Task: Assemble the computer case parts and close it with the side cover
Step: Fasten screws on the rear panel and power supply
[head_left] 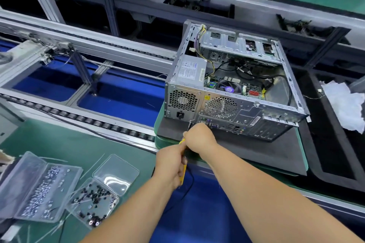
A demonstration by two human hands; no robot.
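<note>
An open grey computer case [233, 85] lies on its side on a dark foam pad [276, 150], its rear panel facing me and its inside uncovered. My left hand [171, 163] grips the yellow handle of a screwdriver [184, 171] just below the case's rear panel. My right hand [198, 135] pinches the screwdriver's shaft near the tip, which meets the lower left part of the rear panel. A black cord hangs from the tool. No side cover is in view.
Two open clear plastic boxes sit at the lower left, one with silver screws [39, 193], one with black screws [92, 203]. A roller conveyor [83, 118] runs to the left. White crumpled paper [343, 102] lies in a black tray at the right.
</note>
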